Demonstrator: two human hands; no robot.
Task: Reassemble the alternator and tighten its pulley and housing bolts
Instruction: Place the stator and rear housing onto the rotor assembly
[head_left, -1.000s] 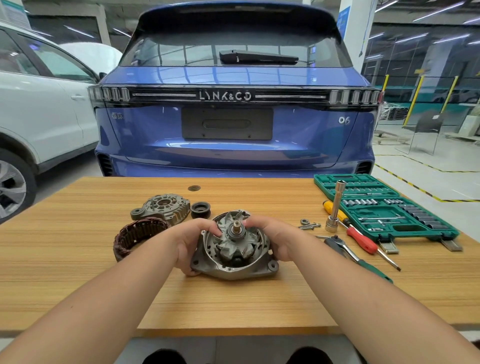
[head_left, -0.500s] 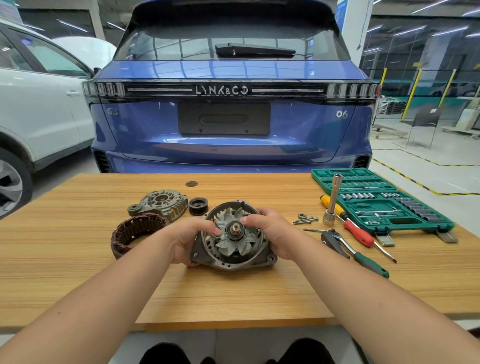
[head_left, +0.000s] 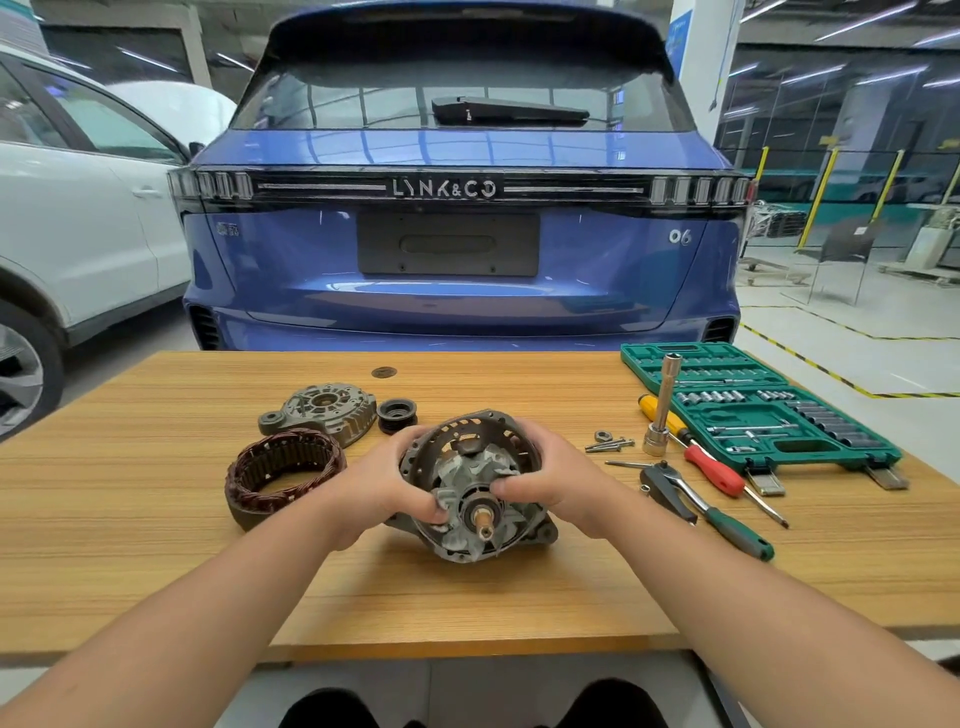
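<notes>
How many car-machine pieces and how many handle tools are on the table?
Alternator pieces: 4 (grey housing with rotor, copper-wound stator ring, grey end cover, black pulley)
Handle tools: 3 (yellow screwdriver, red screwdriver, green-handled ratchet)
Total: 7

The wooden table (head_left: 156, 545) carries the parts and tools. Toward the left edge lies a copper-wound ring (head_left: 283, 475). Behind it, nearer the far edge, sits a grey end cover (head_left: 319, 410), with a black pulley (head_left: 397, 414) just beside it. A washer and loose bolts (head_left: 609, 441) lie right of centre. Toward the right edge stand a socket extension (head_left: 662, 410), upright, with a red-and-yellow screwdriver (head_left: 711, 467) and a green-handled ratchet (head_left: 701, 506) lying nearby. An open green socket case (head_left: 753, 405) occupies the far right corner.
</notes>
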